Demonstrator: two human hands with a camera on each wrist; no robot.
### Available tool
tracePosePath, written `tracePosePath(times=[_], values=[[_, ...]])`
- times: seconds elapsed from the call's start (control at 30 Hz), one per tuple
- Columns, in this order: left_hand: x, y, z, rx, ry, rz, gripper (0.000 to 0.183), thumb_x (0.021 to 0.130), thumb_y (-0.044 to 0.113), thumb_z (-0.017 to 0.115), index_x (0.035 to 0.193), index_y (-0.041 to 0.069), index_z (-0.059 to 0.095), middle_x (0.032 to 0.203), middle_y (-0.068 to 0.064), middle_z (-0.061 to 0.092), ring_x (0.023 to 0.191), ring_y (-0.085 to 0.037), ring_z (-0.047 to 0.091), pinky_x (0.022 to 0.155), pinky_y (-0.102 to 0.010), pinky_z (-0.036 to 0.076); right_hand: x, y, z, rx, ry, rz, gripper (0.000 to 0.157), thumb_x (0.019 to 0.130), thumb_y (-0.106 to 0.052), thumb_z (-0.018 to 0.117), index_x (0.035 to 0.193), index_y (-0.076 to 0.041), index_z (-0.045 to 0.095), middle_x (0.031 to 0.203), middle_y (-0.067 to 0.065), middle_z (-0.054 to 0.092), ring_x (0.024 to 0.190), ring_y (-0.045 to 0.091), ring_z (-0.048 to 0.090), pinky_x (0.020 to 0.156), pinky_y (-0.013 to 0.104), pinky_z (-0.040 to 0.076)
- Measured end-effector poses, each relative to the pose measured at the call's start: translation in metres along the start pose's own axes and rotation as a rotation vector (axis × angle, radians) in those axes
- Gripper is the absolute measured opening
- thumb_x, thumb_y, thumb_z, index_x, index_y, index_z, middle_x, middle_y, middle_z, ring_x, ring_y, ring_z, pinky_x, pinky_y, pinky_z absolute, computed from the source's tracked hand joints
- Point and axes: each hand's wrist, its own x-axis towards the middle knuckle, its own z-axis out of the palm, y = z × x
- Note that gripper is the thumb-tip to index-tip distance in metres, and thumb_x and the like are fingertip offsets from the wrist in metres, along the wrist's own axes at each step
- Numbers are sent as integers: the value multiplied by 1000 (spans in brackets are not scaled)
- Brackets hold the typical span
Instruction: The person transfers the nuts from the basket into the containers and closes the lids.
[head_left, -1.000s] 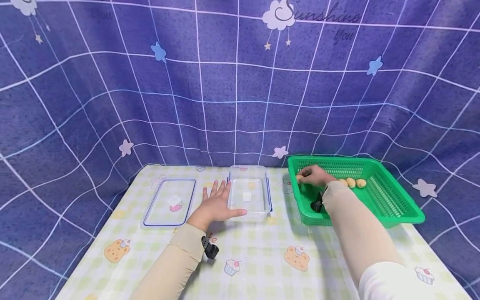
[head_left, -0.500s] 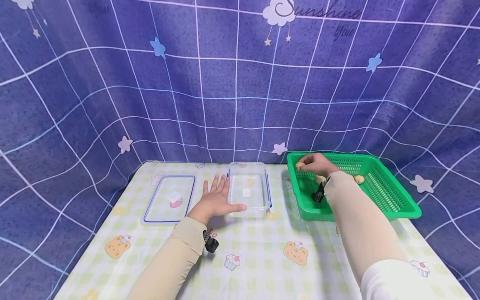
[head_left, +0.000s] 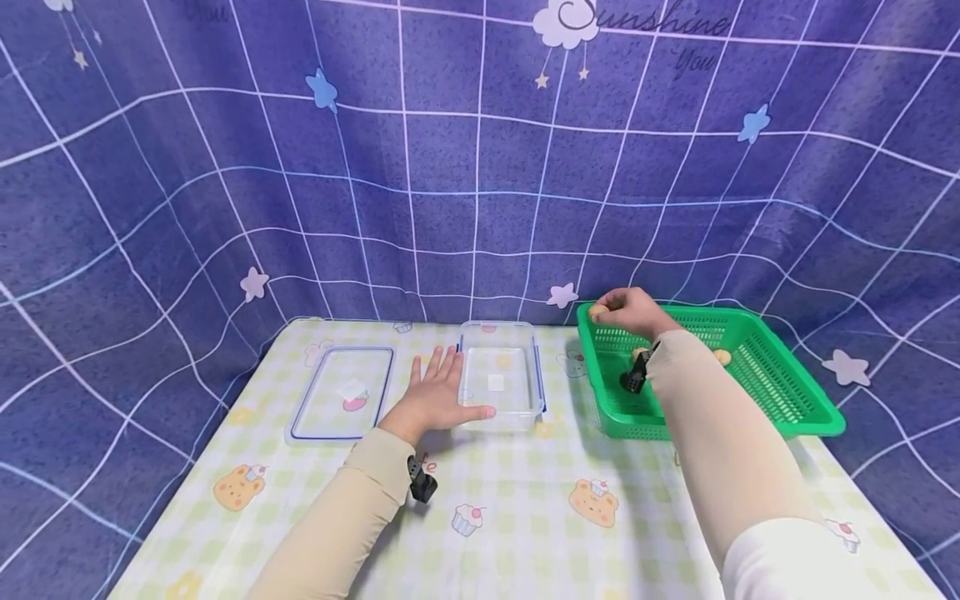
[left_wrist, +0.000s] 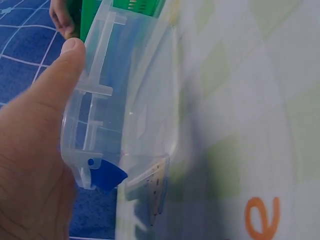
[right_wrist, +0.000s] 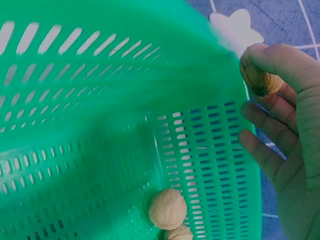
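Between thumb and fingertips, my right hand [head_left: 636,312] pinches a walnut [right_wrist: 260,75] at rim height over the far left corner of the green basket [head_left: 609,427]. Below it in the right wrist view, another walnut [right_wrist: 168,209] lies on the basket floor with part of one more beside it. My left hand [head_left: 435,398] has its fingers spread at the left side of a clear plastic container [head_left: 517,422]. Its thumb lies along the container's near rim. A blue latch [left_wrist: 107,175] hangs from the container's side in the left wrist view.
A clear lid [head_left: 341,393] with a blue seal lies on the checked tablecloth [head_left: 525,508], left of the container. The basket stands at the right, and my forearm hides part of its inside. A blue curtain [head_left: 435,225] hangs behind the table.
My right hand has lifted the walnut from inside the basket up to its rim. My left hand stays at the container. The head view has shifted slightly.
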Motion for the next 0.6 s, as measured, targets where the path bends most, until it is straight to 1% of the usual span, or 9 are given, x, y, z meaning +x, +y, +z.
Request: tracePosePath(times=[0.13,0.27,0.33,0.47,0.6], values=[[2,-3,1,-58,17,35,121,83,83,52,162,2,9,169,-15,5,155,-31,-8,121,-60,-10,0,-11,3,9,59,-13,35,95,-22,70,118,4,66,109,20,69,99,30,63,87,39,51],[3,-12,1,-107,46,80,115,84,76,60,162,3,15,168,-14,14,156,-30,-3,121,-60,-9,5,-23,11,25,113,-37,35,94,-20,72,118,4,65,111,21,68,101,30,63,87,39,51],[2,-15,-1,-125,54,103,113,84,73,63,162,4,17,168,-13,17,156,-28,-2,121,-59,-9,7,-29,16,38,127,-46,35,93,-20,73,118,3,65,113,21,69,103,31,63,88,41,51],[0,-24,-1,-138,63,156,108,87,69,63,161,4,21,167,-13,20,156,-27,1,121,-59,-8,11,-40,25,41,143,-63,34,92,-21,74,118,0,67,114,19,70,105,31,64,89,44,52],[-3,-31,1,-143,88,201,101,89,66,63,160,5,24,166,-12,23,156,-27,6,122,-58,-6,14,-49,37,26,149,-102,33,90,-20,76,116,0,69,116,18,71,107,30,66,90,43,53]])
